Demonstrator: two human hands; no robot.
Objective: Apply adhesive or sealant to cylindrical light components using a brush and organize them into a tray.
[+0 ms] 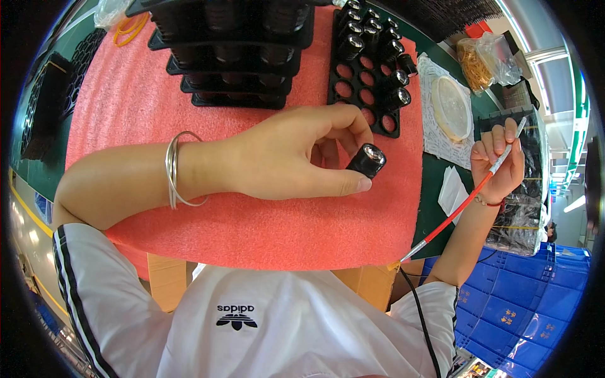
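My left hand (296, 151) reaches across the pink foam mat (265, 233). Between its thumb and fingers it grips a short black cylinder (368, 161) with a shiny, glassy top, tilted just above the mat. My right hand (498, 164), off the mat's right side, is closed round the white-wrapped end of a red-handled paintbrush (457, 212). The brush slants down so that its metal ferrule and yellowish bristles lie near the mat's front right corner. Beyond my left hand lies a black tray (343, 107) with round holes, where several similar cylinders (397, 98) stand and other holes show pink.
Stacked black trays (233, 63) rise at the back left. To the right are a pale round disc (451, 108) on printed cloth, a crumpled white paper (452, 192), and a bag of yellowish bands (474, 63). Blue crates (504, 296) stand at the lower right; a black cable (421, 315) hangs down.
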